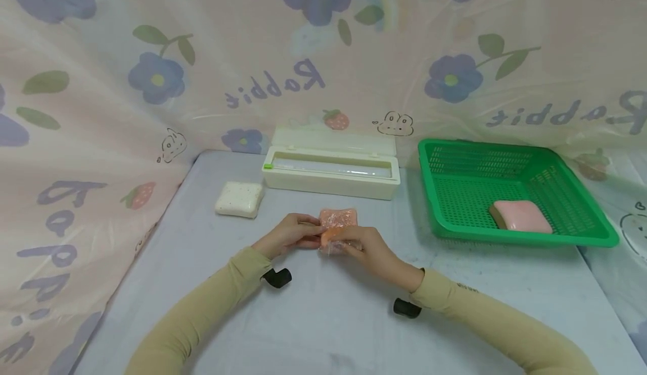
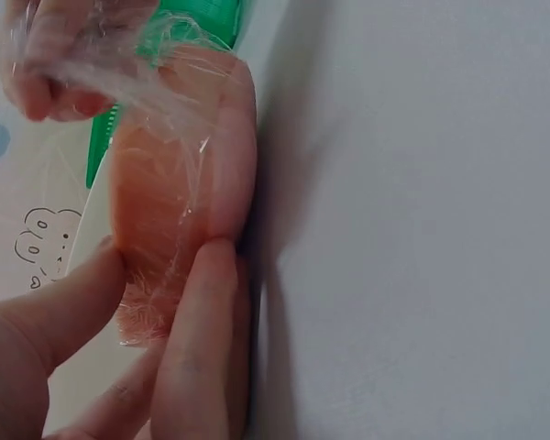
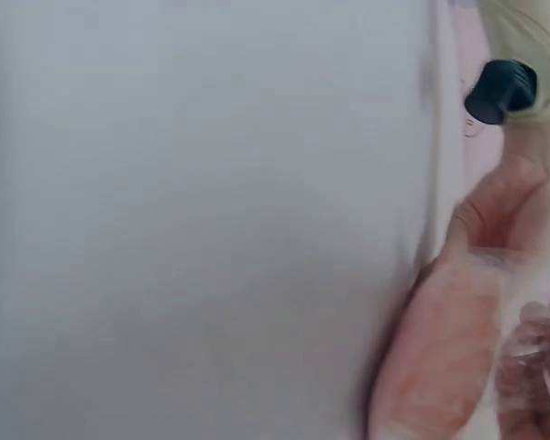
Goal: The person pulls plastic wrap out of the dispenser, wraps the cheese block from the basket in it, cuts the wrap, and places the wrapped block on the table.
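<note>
A pink, cushion-shaped block [image 1: 338,216] stands on the table in front of me, with clear cling film [image 1: 340,248] around it. My left hand [image 1: 289,234] grips its left end; in the left wrist view the thumb and fingers hold opposite sides of the block [image 2: 160,188]. My right hand [image 1: 376,251] pinches the loose film at the near right side. That bunched film [image 2: 101,73] stretches from the block to the right fingers in the left wrist view. The right wrist view catches the block [image 3: 440,353] at its lower right, with part of the right hand cut off.
Behind the hands is a white cling film dispenser [image 1: 331,187] with its lid raised and a green slider at the left. A speckled white block [image 1: 240,199] lies to the left. At the right, a green basket [image 1: 429,195] contains another pink block [image 1: 523,216] with a brown side.
</note>
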The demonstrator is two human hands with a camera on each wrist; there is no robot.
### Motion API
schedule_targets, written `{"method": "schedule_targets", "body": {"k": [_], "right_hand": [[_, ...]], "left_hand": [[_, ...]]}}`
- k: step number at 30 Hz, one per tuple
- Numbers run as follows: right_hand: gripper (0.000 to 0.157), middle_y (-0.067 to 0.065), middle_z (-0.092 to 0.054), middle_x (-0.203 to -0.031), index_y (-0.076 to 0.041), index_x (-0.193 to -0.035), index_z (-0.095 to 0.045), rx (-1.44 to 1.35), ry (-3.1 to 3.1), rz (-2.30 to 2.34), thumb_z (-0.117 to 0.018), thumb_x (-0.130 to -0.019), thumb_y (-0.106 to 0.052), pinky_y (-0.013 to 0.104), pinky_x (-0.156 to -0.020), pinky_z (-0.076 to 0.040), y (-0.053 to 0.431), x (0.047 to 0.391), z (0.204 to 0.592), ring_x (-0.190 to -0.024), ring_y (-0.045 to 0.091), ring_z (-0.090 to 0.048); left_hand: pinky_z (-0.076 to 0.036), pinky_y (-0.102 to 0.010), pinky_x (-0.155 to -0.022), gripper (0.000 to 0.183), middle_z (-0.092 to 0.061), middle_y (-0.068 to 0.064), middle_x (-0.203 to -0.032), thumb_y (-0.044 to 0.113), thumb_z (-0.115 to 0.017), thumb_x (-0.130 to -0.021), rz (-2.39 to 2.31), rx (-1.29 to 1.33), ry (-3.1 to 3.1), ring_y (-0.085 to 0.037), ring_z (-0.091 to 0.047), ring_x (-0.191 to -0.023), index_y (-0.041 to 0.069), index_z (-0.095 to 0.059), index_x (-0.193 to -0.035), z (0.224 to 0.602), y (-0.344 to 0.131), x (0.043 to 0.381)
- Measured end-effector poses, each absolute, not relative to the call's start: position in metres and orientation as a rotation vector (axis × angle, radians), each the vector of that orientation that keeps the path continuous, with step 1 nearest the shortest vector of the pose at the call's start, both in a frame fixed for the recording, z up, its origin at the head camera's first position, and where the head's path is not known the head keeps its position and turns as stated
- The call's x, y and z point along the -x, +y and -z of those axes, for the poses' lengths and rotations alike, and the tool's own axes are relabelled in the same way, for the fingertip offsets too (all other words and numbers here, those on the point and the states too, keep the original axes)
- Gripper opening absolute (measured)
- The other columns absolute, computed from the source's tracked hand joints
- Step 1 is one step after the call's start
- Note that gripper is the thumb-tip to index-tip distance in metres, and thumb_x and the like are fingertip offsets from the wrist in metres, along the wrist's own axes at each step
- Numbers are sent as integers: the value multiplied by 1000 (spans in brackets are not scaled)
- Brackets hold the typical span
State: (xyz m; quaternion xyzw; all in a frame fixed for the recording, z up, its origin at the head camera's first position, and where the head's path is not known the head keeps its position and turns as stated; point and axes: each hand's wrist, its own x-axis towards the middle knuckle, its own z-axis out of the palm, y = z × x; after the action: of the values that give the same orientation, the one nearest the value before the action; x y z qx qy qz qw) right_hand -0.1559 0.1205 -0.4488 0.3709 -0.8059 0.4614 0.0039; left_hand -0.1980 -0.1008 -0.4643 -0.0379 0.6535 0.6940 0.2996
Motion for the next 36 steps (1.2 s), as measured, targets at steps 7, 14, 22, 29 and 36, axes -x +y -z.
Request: {"method": "schedule_targets", "body": {"k": [7,14,22,29,36], "right_hand": [[13,4,-71,-90,-3,-96,-74,-778,-2663,-1632,-73,-85,-9,22,-61,-53,119,173,446,-75,11,-63],[14,0,-70,-88,-6,-91,-72,-690,-2655,-1559,-79,-79,-8,25,-62,-54,116,183,453,-73,12,-63],[29,3,-62,-96,-3,-105,-68,-799,-2664,-1146,-79,-79,-7,29,-72,-53,117,177,449,-85,15,-58],[53,21,-48,-136,7,-131,-52,-1085,-2584,-568,-69,-87,-18,42,-99,-45,122,138,440,-124,33,-48],[89,19,-13,-157,5,-149,-17,-1229,-2771,-276,-55,-92,-52,46,-115,-20,115,119,456,-144,31,-10]], "left_hand": [[-57,-34,-77,38,-68,-15,-97,1,-67,-89,-1841,120,1762,-19,-67,-81,-9,-55,-123,467,-99,199],[-57,-35,-78,39,-68,-16,-101,-1,-66,-88,-1847,98,1772,-21,-68,-84,-10,-53,-124,467,-99,197],[-57,-34,-78,36,-68,-16,-99,4,-67,-89,-1843,108,1798,-20,-68,-83,-8,-57,-122,467,-98,196],[-57,-35,-78,36,-67,-18,-99,14,-62,-95,-1852,92,1798,-21,-67,-82,-10,-57,-121,468,-101,194],[-57,-35,-78,34,-67,-19,-99,11,-60,-95,-1851,92,1788,-22,-68,-83,-9,-56,-123,467,-100,193]]}}
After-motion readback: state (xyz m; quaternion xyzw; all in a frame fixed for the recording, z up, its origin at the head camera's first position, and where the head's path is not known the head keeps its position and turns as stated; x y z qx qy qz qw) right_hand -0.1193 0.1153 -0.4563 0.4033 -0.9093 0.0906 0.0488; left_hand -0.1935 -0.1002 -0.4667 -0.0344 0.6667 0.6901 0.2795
